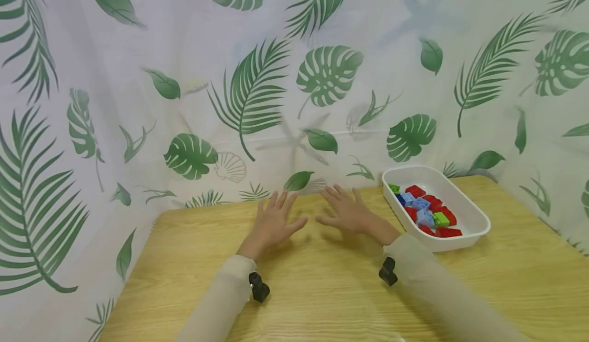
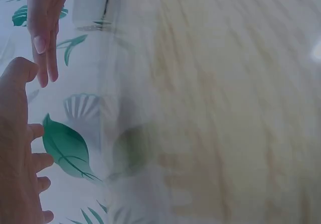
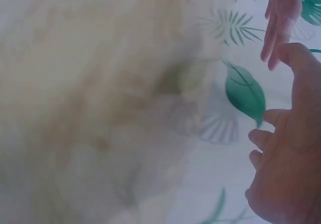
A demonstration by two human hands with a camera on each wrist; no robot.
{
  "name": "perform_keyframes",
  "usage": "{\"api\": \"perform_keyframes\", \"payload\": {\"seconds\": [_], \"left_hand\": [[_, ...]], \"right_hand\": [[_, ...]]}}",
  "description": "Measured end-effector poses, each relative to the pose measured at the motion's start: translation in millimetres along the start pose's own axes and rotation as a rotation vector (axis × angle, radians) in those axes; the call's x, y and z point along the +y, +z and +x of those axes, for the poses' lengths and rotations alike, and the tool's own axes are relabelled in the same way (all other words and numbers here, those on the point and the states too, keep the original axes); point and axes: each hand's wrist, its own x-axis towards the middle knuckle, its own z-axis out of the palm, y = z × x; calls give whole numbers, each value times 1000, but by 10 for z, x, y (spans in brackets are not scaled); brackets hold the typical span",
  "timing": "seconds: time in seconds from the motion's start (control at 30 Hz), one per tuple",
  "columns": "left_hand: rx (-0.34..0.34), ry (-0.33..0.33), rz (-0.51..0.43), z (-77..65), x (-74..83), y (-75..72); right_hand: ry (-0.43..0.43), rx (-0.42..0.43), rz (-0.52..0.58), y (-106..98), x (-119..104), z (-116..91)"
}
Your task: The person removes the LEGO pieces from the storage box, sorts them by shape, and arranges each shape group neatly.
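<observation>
Both hands reach forward over the far part of a wooden table [image 1: 294, 291], fingers spread and palms down. Nothing is in the left hand [image 1: 272, 225]; its thumb points toward the other hand. The right hand [image 1: 347, 213] is likewise bare, a short gap from the left one and just left of a white tray [image 1: 471, 218]. In the left wrist view the left hand [image 2: 17, 148] shows at the left edge, fingers apart. The right wrist view has the right hand [image 3: 288, 143] at its right side, also holding nothing.
Inside the tray lie several toy bricks, among them a red brick [image 1: 448, 232], a light blue brick [image 1: 425, 218] and a green brick [image 1: 440, 220]. A white curtain [image 1: 276, 20] with green leaf prints hangs behind the table and along its sides.
</observation>
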Motion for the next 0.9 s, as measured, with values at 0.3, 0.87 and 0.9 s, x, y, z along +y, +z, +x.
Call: {"api": "perform_keyframes", "payload": {"seconds": [0.3, 0.87, 0.9], "left_hand": [[62, 36, -191, 133, 364, -81], [27, -158, -1089, 538, 1467, 314], [38, -166, -1126, 567, 1510, 335]], "right_hand": [[25, -30, -54, -623, 54, -108], [194, -62, -13, -1568, 1110, -746], [213, -68, -16, -1598, 1190, -790]]}}
